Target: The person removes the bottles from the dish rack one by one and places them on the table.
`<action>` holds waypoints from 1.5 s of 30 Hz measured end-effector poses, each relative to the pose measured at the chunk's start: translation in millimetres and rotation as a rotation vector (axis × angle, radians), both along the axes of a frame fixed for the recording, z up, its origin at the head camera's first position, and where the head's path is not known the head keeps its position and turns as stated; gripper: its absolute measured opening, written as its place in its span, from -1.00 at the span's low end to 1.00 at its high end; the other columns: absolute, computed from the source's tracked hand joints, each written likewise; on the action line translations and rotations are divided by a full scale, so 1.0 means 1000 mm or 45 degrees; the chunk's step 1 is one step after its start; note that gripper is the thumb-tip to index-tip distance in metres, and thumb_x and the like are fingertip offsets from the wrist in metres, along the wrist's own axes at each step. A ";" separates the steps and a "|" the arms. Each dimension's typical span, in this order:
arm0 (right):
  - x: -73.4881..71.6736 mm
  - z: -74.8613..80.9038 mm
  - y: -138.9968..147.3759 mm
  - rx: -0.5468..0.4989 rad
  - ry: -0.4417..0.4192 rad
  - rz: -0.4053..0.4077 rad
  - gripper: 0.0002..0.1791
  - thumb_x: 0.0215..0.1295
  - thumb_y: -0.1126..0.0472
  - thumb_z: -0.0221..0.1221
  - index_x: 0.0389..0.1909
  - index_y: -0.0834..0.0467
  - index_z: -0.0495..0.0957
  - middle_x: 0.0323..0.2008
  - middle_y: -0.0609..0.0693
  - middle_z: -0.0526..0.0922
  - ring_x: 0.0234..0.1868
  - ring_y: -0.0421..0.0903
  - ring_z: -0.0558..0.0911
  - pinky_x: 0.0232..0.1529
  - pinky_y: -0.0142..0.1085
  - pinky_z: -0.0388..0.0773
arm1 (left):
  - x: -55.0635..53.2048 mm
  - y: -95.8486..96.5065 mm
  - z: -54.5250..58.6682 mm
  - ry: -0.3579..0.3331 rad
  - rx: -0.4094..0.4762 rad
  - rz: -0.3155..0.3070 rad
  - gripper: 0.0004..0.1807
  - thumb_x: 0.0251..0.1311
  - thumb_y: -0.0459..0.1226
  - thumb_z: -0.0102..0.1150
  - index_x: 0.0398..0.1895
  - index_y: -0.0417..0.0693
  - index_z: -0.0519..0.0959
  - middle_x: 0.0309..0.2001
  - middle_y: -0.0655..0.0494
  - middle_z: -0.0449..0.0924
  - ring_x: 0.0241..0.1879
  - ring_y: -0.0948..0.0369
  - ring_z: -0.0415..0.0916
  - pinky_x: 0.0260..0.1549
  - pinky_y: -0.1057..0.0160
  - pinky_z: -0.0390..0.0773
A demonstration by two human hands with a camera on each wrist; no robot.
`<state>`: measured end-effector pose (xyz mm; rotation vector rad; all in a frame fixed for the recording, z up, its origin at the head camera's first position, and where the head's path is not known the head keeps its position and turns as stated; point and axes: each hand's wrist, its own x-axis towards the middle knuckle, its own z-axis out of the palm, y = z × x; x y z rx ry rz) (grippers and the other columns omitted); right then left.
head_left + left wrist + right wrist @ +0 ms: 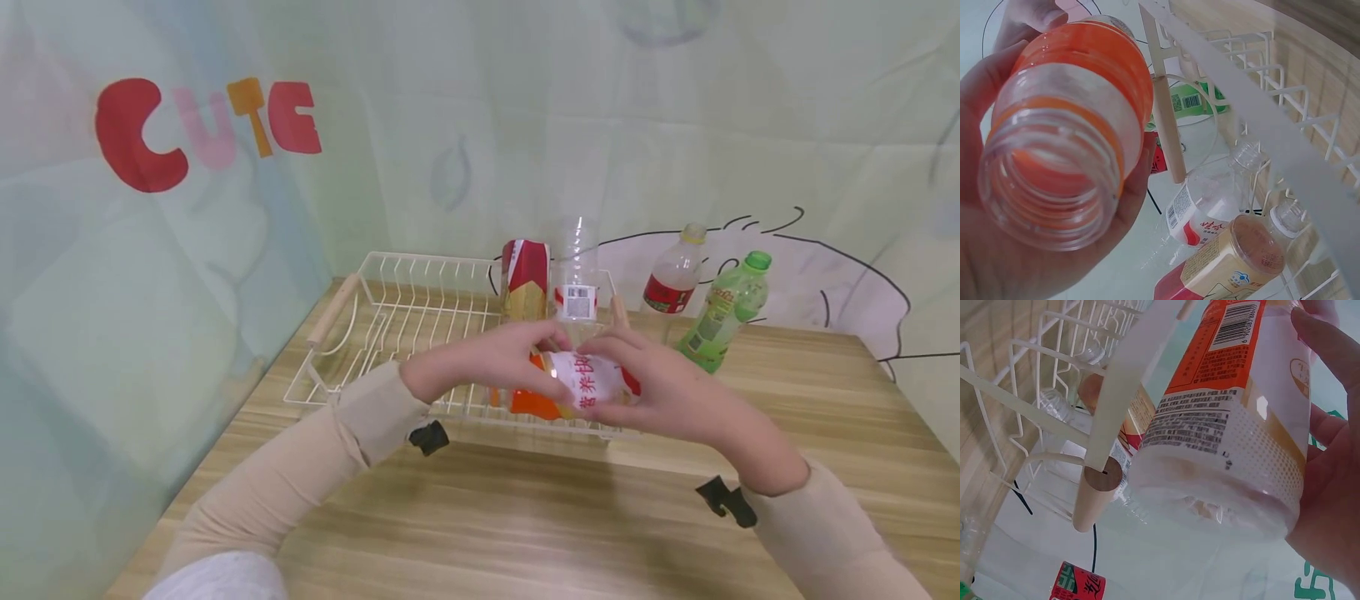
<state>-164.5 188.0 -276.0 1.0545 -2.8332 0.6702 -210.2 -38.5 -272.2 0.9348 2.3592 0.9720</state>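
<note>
Both the left hand (pixel 510 360) and right hand (pixel 667 390) grip an orange-and-white bottle (pixel 583 385) near the front right of the wire rack (pixel 335 310). Wood-grain table (pixel 480 517) extends beneath the rack; pale printed sheeting (pixel 420 117) rises behind and left of it.

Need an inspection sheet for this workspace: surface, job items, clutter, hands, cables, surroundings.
Surface: wood-grain table
Job's things: orange-and-white bottle, uncapped, held up; red-and-gold bottle and barcoded clear bottle in the white wire rack
Clutter: red-labelled bottle and green bottle standing right of the rack
Grippers: left hand around the orange-and-white bottle's mouth end, right hand around its base end
Cables: nothing seen
Surroundings: printed backdrop, "CUTE" lettering at left
</note>
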 end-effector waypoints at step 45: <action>0.001 -0.004 0.025 -0.120 -0.064 -0.096 -0.32 -0.03 0.05 0.48 0.14 0.09 0.47 -0.03 -0.04 0.59 -0.16 -0.12 0.53 -0.34 -0.39 0.61 | -0.003 -0.001 0.013 -0.040 0.077 0.127 -0.45 0.18 -0.10 0.28 0.20 0.00 0.37 0.15 -0.01 0.49 0.06 0.10 0.47 -0.18 0.25 0.63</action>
